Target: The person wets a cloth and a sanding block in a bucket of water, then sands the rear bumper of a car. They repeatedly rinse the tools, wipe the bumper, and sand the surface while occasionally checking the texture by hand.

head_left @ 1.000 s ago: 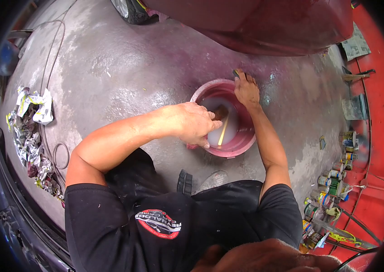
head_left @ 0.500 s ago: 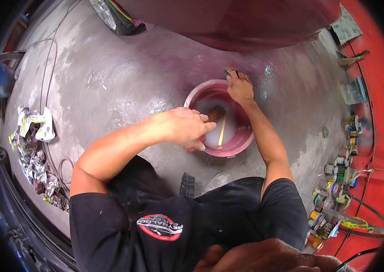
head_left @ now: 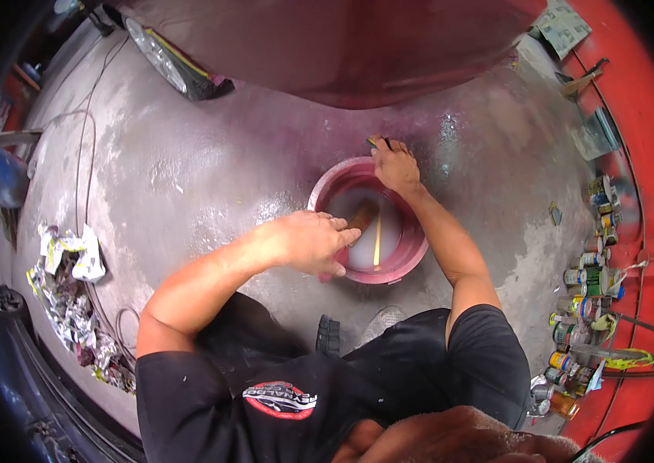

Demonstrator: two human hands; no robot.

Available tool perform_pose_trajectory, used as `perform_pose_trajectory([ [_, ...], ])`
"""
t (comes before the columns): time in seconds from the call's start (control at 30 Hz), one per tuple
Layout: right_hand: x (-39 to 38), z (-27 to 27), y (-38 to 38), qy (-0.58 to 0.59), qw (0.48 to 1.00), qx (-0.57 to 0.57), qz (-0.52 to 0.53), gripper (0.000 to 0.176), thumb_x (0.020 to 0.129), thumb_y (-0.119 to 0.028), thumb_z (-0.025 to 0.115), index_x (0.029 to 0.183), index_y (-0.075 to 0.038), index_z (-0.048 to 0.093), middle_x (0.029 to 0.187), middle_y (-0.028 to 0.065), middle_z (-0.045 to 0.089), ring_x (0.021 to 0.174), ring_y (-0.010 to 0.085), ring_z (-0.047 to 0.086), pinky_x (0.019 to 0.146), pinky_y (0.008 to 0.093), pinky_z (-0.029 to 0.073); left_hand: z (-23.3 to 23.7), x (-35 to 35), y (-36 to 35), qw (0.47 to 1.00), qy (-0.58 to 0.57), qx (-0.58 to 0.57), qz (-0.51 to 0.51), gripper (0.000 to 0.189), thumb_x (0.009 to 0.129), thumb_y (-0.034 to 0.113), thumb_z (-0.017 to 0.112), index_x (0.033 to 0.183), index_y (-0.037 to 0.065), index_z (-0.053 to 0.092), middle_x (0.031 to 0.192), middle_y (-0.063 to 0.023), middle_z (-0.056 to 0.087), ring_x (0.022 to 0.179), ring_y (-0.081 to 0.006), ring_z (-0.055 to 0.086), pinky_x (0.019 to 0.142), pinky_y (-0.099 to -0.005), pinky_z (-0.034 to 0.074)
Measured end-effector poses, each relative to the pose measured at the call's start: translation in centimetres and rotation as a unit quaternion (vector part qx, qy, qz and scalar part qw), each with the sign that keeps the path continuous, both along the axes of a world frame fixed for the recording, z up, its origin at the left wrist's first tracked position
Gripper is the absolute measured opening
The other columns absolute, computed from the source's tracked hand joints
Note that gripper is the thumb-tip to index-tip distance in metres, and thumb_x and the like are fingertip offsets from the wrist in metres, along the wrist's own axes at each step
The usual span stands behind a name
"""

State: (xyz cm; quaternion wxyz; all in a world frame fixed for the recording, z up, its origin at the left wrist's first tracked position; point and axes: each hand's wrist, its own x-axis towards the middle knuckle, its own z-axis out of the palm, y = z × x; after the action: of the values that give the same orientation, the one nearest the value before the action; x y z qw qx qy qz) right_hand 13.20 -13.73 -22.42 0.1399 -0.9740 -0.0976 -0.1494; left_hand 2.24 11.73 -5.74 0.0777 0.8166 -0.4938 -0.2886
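Note:
A pink bucket of cloudy whitish water stands on the floor in front of me. My left hand lies over its left rim, fingers bent to the inside and thumb low on the outer side. My right hand is at the far rim, its fingers pressed on a small thin dark pad with a yellowish edge. Within the bucket a brownish shape shows close to my left fingertips, beside a pale yellow streak. My left palm is hidden from above.
A dark red car body panel overhangs the wet floor ahead. Crumpled masking paper and a thin hose lie at left, near a dark car. Several paint cans line the red wall at right.
The view has shifted, so the bucket and car panel sit lower in it. My right hand has slid slightly left along the far rim with the pad. My left hand stays at the rim.

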Motion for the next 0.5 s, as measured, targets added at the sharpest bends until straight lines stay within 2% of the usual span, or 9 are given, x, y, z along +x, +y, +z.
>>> perform_pose_trajectory([
  [0.23,-0.4,0.8,-0.1,0.05,0.999,0.006,-0.01,0.039,0.096,-0.027,0.055,0.135,-0.02,0.055,0.119,0.0184,0.063,0.115,0.0395,0.059,0.097,0.0546,0.047,-0.2,0.2,-0.2,1.0,-0.006,0.002,-0.018,0.075,0.089,0.044,0.069,0.145,0.0,0.044,0.142,-0.0263,0.051,0.129,-0.0399,0.052,0.109,-0.0447,0.043],
  [0.4,-0.5,0.8,-0.4,0.043,0.998,0.047,-0.005,0.04,0.096,-0.027,0.055,0.135,-0.021,0.055,0.118,0.0197,0.063,0.114,0.0397,0.06,0.098,0.0549,0.047,-0.8,0.1,-0.2,1.0,-0.016,-0.006,-0.016,0.075,0.09,0.043,0.068,0.146,0.002,0.042,0.143,-0.0248,0.05,0.13,-0.0389,0.052,0.11,-0.0442,0.043],
  [0.5,-0.8,0.7,-0.4,0.013,0.999,0.047,-0.001,0.039,0.094,-0.025,0.056,0.133,-0.02,0.057,0.116,0.019,0.064,0.109,0.0405,0.061,0.095,0.0534,0.049,-0.3,-0.1,-0.4,1.0,-0.022,0.004,-0.016,0.074,0.091,0.043,0.067,0.147,0.003,0.041,0.143,-0.0246,0.05,0.13,-0.0389,0.052,0.11,-0.0444,0.043],
])
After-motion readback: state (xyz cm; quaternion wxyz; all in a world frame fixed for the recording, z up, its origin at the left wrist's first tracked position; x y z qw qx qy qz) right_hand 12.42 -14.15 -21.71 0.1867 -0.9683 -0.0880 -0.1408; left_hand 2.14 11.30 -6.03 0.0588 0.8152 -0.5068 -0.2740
